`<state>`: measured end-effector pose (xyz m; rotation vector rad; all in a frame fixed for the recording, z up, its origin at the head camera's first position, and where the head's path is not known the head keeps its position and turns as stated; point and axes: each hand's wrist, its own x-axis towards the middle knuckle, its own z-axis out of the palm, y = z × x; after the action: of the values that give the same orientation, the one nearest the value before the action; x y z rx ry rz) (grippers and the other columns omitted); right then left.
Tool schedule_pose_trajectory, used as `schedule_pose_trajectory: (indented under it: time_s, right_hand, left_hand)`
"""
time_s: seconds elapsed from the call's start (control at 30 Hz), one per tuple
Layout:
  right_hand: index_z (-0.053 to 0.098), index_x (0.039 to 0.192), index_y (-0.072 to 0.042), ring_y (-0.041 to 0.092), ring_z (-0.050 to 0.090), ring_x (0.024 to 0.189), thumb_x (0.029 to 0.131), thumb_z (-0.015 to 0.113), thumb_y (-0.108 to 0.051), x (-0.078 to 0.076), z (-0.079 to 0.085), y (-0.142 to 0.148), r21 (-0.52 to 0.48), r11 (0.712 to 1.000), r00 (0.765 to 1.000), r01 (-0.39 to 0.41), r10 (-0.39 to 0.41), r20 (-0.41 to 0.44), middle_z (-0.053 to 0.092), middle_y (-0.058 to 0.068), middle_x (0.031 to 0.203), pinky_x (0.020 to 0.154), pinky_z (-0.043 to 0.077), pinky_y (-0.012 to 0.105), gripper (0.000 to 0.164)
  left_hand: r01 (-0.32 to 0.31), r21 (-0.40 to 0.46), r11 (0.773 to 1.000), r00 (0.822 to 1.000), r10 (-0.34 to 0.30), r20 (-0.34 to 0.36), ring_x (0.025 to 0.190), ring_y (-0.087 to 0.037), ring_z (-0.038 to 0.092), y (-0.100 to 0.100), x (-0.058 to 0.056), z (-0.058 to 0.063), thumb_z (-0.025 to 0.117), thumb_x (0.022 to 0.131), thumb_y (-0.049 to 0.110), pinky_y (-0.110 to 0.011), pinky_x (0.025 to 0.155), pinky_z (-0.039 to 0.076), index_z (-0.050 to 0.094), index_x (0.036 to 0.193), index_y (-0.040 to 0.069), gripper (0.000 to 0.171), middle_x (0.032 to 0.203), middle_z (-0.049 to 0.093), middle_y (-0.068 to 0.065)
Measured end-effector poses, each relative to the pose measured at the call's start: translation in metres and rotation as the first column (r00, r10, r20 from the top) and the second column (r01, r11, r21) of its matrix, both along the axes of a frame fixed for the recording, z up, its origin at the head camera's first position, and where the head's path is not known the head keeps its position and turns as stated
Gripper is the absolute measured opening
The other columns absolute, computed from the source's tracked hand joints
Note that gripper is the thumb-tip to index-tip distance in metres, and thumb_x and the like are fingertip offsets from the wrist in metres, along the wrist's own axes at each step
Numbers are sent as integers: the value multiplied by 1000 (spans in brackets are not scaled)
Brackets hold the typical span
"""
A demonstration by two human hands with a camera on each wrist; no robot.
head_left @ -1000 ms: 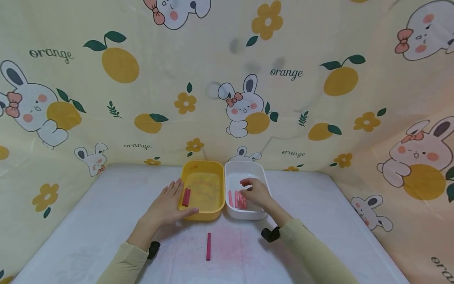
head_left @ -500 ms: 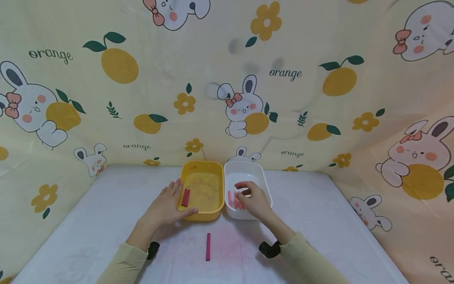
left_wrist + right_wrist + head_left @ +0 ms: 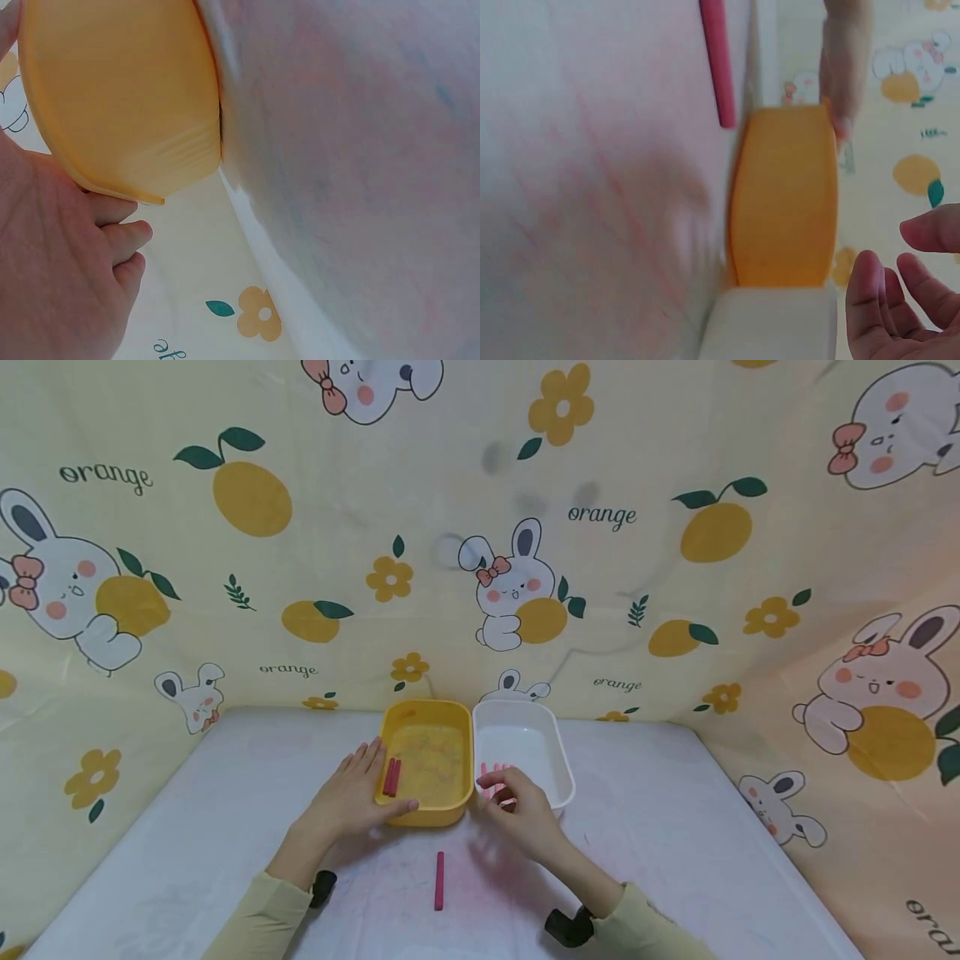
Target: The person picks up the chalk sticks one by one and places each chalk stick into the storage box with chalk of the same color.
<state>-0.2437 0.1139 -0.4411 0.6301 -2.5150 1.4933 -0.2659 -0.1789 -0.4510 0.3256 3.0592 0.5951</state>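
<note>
My left hand [image 3: 351, 795] rests along the left side of a yellow bin [image 3: 438, 735], its fingers extended and its thumb lying on the front rim. Inside that bin, at the left, lie dark pink chalk-like sticks [image 3: 392, 777]. My right hand [image 3: 528, 822] hovers over the front rim of a white bin [image 3: 517, 731], loosely bent. In the right wrist view, its thumb and fingers [image 3: 866, 292] are apart with nothing between them. Several lighter pink sticks [image 3: 485, 771] lie in the white bin, partly hidden by this hand. One dark pink stick [image 3: 439, 881] lies on the table in front.
The two bins stand side by side, touching, near the back of a white-covered table [image 3: 300, 735]. Pink smudges mark the cover in front of them. A patterned cloth backdrop [image 3: 435, 527] rises behind and at both sides.
My right hand has come from inside the white bin towards me and left, to its front rim. My left hand, the bins and the table stick have stayed put.
</note>
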Motion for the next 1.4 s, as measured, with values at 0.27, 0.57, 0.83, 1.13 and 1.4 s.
schedule_pose_trajectory:
  time_s: [0.27,0.57,0.83,1.13,1.4]
  right_hand:
    - [69,114,2,10,63,84,89,70,6,15,-11,-7,113,984,989,-138,144,-44,66,18,109,76,60,25,25]
    - [66,122,-7,8,60,83,91,78,-11,25,-20,-19,253,927,950,-278,227,212,62,3,107,71,55,21,34]
    - [66,123,-9,5,56,83,89,81,-18,26,-23,-30,361,875,940,-321,248,234,56,-4,107,70,52,19,39]
    - [70,114,-12,2,54,79,86,86,-26,26,-20,-39,430,838,937,-336,252,242,54,-8,102,66,50,18,35]
    - [71,113,-12,1,53,81,85,88,-24,29,-19,-43,444,833,941,-330,254,223,55,-10,100,68,49,17,34]
  left_hand:
    - [9,4,1000,1000,-9,-5,158,-44,14,0,1,2,61,87,77,-58,128,14,21,162,-6,119,171,15,-23]
    - [11,-1,1000,1000,-11,-9,158,-45,14,0,2,2,60,87,77,-58,128,13,21,162,-7,119,171,15,-24]
    - [24,5,1000,1000,-24,-14,158,-44,15,-1,2,3,60,89,75,-57,128,13,21,161,-8,117,171,15,-24]
    - [24,2,1000,1000,-24,-4,158,-44,14,0,2,5,59,88,77,-56,129,12,20,162,-7,118,171,14,-24]
    - [32,2,999,999,-32,-14,157,-45,16,-1,3,5,58,89,77,-57,128,14,21,161,-9,118,171,16,-25]
